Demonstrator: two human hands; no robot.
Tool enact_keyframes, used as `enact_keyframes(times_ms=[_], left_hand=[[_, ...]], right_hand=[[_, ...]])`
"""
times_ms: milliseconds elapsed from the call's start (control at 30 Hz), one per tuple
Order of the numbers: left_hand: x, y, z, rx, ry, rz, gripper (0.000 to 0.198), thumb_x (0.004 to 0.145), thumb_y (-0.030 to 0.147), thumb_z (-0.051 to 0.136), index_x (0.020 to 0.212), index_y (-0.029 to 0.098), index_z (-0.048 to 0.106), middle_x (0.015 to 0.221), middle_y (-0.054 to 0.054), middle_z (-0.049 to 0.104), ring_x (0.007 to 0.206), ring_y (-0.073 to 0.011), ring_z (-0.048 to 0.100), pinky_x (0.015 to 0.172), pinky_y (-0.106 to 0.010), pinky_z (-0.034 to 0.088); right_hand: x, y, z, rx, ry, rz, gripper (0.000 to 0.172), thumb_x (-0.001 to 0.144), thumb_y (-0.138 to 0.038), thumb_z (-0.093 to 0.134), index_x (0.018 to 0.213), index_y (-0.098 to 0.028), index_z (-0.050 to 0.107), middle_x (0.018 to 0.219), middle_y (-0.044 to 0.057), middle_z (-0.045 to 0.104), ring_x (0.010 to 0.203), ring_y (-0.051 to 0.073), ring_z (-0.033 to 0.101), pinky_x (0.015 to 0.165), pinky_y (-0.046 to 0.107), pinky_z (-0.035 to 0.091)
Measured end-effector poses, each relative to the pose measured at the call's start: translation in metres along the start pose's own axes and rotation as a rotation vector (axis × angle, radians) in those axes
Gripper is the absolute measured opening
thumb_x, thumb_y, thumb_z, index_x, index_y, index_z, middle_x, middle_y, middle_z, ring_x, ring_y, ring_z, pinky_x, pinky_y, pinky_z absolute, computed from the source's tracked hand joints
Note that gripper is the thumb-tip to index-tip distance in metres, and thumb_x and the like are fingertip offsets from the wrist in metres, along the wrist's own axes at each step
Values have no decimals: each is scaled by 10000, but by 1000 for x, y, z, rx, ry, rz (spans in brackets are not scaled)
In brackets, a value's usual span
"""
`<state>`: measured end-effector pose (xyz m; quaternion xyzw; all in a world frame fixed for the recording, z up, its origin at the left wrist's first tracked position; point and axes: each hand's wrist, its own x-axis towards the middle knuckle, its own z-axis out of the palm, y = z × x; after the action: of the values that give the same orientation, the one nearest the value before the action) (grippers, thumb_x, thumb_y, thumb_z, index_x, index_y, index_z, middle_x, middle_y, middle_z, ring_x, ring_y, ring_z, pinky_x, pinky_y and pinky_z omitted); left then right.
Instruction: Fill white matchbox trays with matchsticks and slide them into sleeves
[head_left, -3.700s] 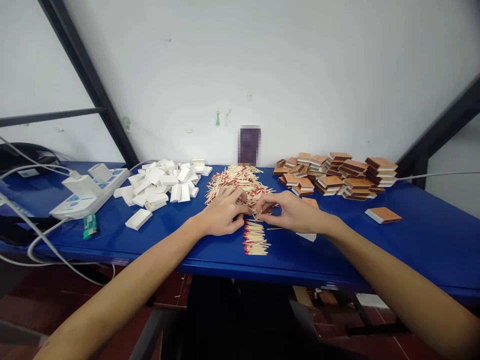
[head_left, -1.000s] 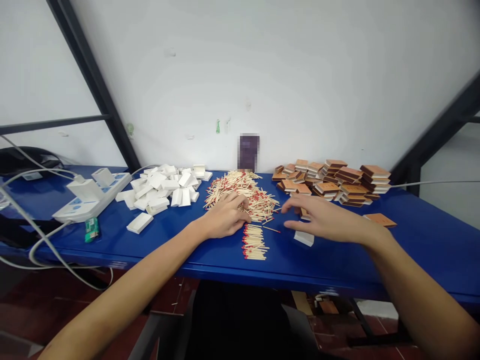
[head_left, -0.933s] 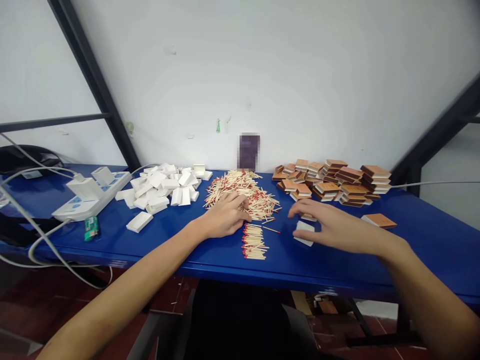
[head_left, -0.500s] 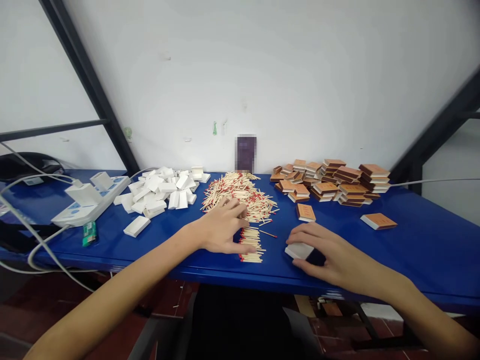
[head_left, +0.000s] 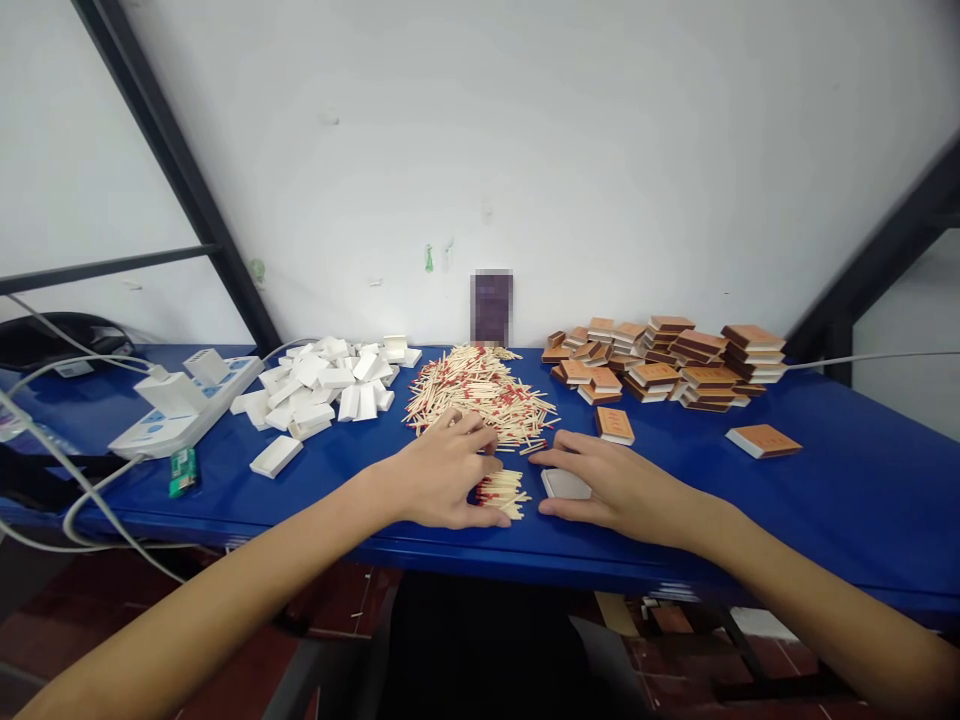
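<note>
My left hand curls around a small row of matches, thumb at the near side and fingers at the far side. The red heads lie toward my palm. Just to the right, my right hand grips a white matchbox tray by its near and far sides, flat on the blue table. A narrow gap separates the tray from the match ends. Behind both hands spreads a large loose pile of matches. One loose match lies near my right fingertips.
White matchbox trays are heaped at the left, with one apart. Orange-brown matchboxes are stacked at the right, and two lie nearer. A power strip with cables and a green packet are far left. A dark pixelated object stands by the wall.
My right hand has moved left with the white tray, up close to the row of matches. My left hand has drawn the row into a tighter bunch.
</note>
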<state>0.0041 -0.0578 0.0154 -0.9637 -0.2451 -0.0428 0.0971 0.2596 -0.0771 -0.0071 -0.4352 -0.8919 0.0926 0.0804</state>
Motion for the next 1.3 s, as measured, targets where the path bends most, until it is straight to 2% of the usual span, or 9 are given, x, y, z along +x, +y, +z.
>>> enact_keyframes(times_ms=[300, 467, 533, 567, 633, 767, 933, 1167, 1300], left_hand=[[-11, 3, 8, -111, 67, 9, 370, 874, 536, 613, 951, 193, 729, 1009, -76, 647, 975, -258, 538, 909, -415, 361], [-18, -3, 9, -174, 113, -29, 530, 850, 601, 608, 1186, 198, 684, 1112, -91, 631, 1029, -274, 527, 930, -424, 377], [-15, -14, 8, -191, 135, -57, 473, 896, 548, 571, 1210, 209, 676, 1117, -88, 637, 1030, -266, 534, 914, -417, 390], [-12, -21, 8, -190, 150, -71, 419, 909, 516, 563, 1165, 211, 696, 1087, -84, 647, 1013, -262, 542, 911, -420, 392], [-2, -34, 6, -234, 149, -72, 306, 934, 409, 541, 1071, 207, 726, 984, -65, 674, 964, -234, 573, 894, -393, 408], [23, -53, 3, -389, 113, -1, 206, 890, 268, 560, 973, 186, 729, 874, -31, 700, 808, -164, 613, 773, -308, 445], [29, -58, 5, -333, 71, 39, 159, 826, 226, 572, 842, 195, 728, 742, -12, 665, 725, -160, 577, 716, -306, 427], [14, -53, 7, -208, 33, 8, 130, 829, 234, 613, 844, 207, 740, 815, -34, 663, 850, -198, 568, 825, -340, 391], [13, -47, 7, -186, 10, -7, 133, 843, 200, 613, 845, 210, 746, 850, -40, 657, 894, -208, 538, 852, -342, 370]], right_hand=[[3, -5, 6, -31, 27, -71, 589, 922, -622, 514, 1331, -203, 577, 1176, 126, 603, 1013, 300, 622, 835, 428, 502], [8, -2, -3, -72, 160, -66, 458, 989, -529, 425, 1251, -205, 614, 1109, 109, 638, 920, 262, 630, 776, 384, 461], [14, 7, -14, -53, 196, -37, 368, 1003, -443, 414, 1127, -195, 656, 1001, 88, 653, 872, 231, 621, 740, 341, 438], [18, 11, -21, -31, 172, -44, 318, 986, -411, 449, 1047, -190, 669, 945, 74, 655, 833, 213, 610, 716, 319, 427], [28, 20, -32, 27, 16, -99, 233, 935, -376, 536, 927, -194, 682, 841, 39, 647, 745, 176, 584, 673, 284, 407], [49, 24, -43, 47, -147, -155, 142, 848, -313, 639, 911, -201, 701, 805, 15, 652, 715, 156, 575, 645, 256, 386], [62, 18, -38, 8, -177, -166, 140, 823, -237, 627, 912, -221, 733, 776, 8, 677, 701, 155, 580, 638, 252, 374], [66, 9, -39, 10, -272, -145, 129, 787, -135, 572, 754, -179, 689, 690, 2, 648, 595, 126, 520, 575, 243, 350], [64, 9, -40, 28, -211, -144, 103, 778, -175, 606, 849, -192, 679, 737, -6, 635, 634, 128, 523, 588, 234, 352]])
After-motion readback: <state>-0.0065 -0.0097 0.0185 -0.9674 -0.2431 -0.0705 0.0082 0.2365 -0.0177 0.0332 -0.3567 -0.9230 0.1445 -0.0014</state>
